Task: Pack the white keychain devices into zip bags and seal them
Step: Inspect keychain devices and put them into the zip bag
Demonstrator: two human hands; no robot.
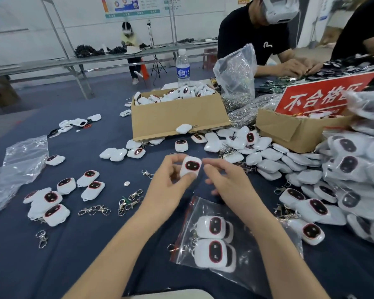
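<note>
A white keychain device (191, 166) is held upright above the middle of the counter (108, 244), its dark face turned toward the camera. It is pinched by the left hand (166, 184), with the thumb pressed on its lower edge and the other fingers (175, 159) curled behind its top. The right hand (227, 182) is held just beside the device with its fingers loosely curled; nothing is seen in it, and whether the forefinger touches the device cannot be told. A zip bag (244, 264) is laid flat near the counter's near edge, partly under the right forearm, with packed devices (212, 228) inside. Loose devices (52, 203) and metal clasps (130, 201) are scattered toward the left edge. A cardboard box (177, 117) filled with more devices is set toward the far edge.
</note>
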